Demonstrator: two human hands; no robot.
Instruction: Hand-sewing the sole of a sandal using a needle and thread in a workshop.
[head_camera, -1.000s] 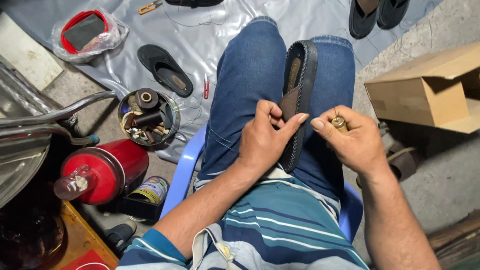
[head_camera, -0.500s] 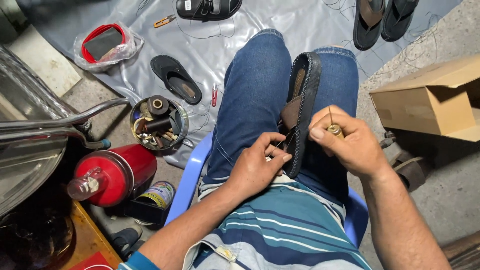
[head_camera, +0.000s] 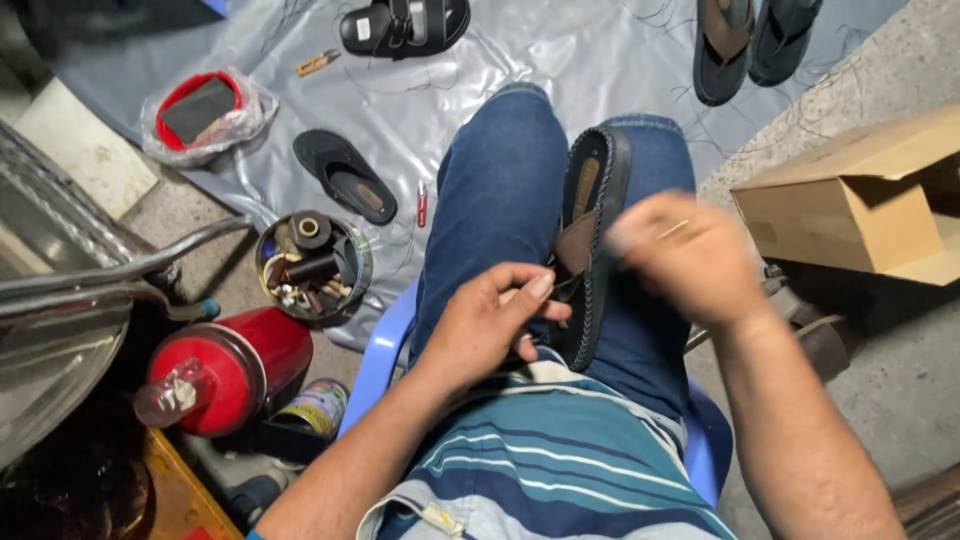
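From the head camera, a black rubber sandal with a brown strap and stitched edge (head_camera: 592, 240) lies along the person's right thigh in blue jeans (head_camera: 500, 200). The left hand (head_camera: 490, 325) pinches the sandal's near end, thumb and fingers closed on the strap base. The right hand (head_camera: 690, 255) is blurred above the sandal; whether it grips anything cannot be told. A round tin of spools and oddments (head_camera: 312, 265) stands on the grey plastic sheet (head_camera: 560, 60). Stitching well here likely needs the sole pinned firmly and the thread drawn taut, evenly.
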